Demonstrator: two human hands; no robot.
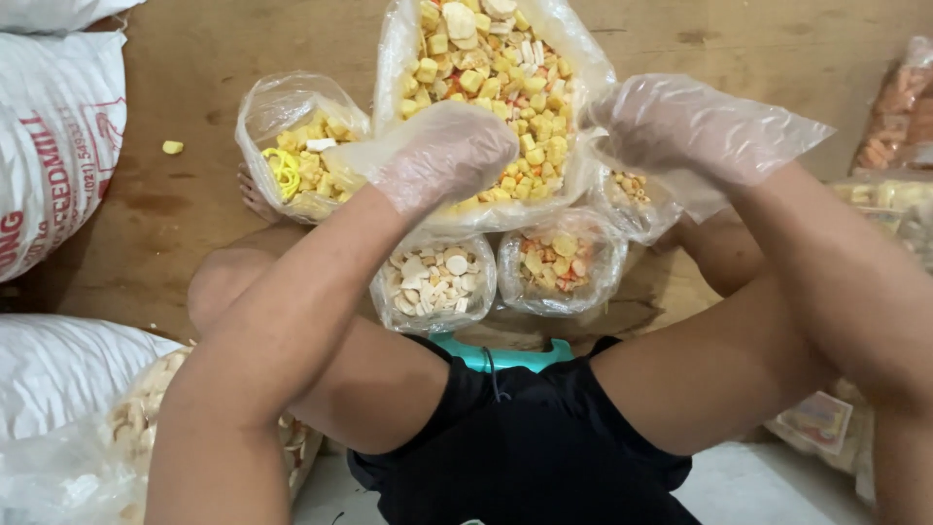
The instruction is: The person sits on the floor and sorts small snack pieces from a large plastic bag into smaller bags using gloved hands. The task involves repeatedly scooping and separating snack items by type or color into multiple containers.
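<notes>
Both my hands wear loose clear plastic gloves. My left hand [442, 156] is closed in a fist over the near left edge of a large open plastic bag [583, 68] full of yellow, white and orange snack pieces; whether it holds pieces is hidden. My right hand [680, 126] hovers at the bag's right edge, fingers bunched inside the glove, above a small bag [632, 199] partly filled with mixed pieces. Two small filled bags stand close to me: one of pale round pieces [434, 282], one of mixed pieces [562, 262].
A small bag of yellow pieces with a yellow rubber band [296, 146] stands left of the big bag. White printed sacks [49, 146] lie at the left, more snack bags [899, 117] at the right. A loose yellow piece [172, 147] lies on the wooden floor.
</notes>
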